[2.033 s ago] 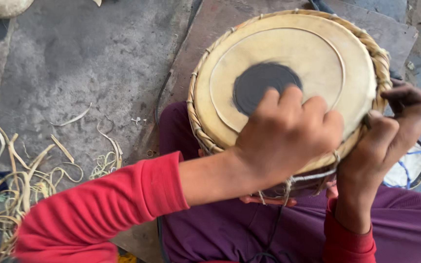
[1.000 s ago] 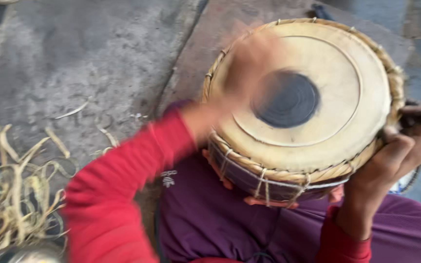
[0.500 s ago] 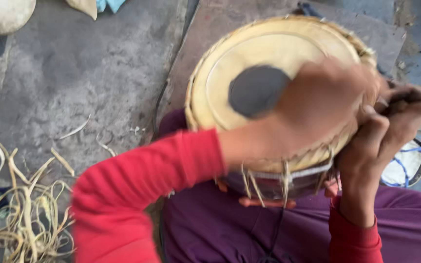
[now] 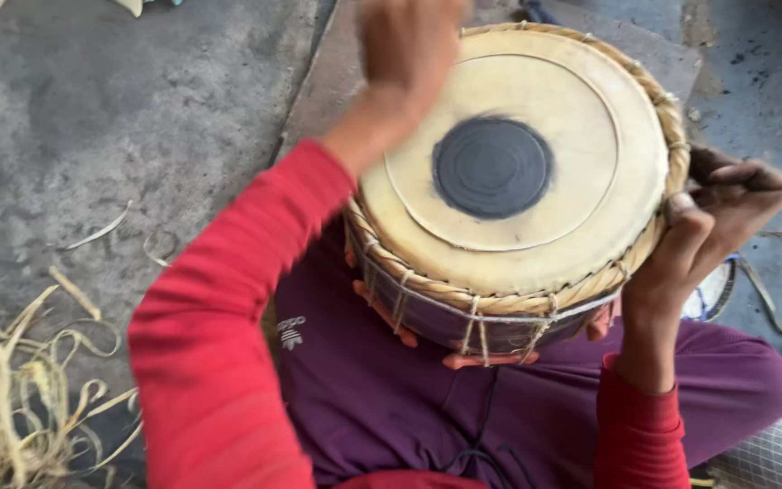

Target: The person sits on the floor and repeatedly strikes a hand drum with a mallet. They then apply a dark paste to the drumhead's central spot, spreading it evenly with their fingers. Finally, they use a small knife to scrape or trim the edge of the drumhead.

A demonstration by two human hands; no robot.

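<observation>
The drum [image 4: 518, 181] rests on the person's lap, skin face up. The right hand [image 4: 721, 213] curls its grip against the braided rim's right edge. The left hand [image 4: 409, 41], blurred, is above the far-left rim; its grip cannot be told. Bare floor [image 4: 138, 118] lies left, with straw strips [image 4: 11, 389] at the lower left.

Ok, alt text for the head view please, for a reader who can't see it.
A round hand drum with a pale skin and black centre spot rests on a seated person's purple-trousered lap. The right hand grips its braided rim while the left hand is raised, blurred, above the far edge. Pale straw-like strips lie on the concrete floor.
</observation>
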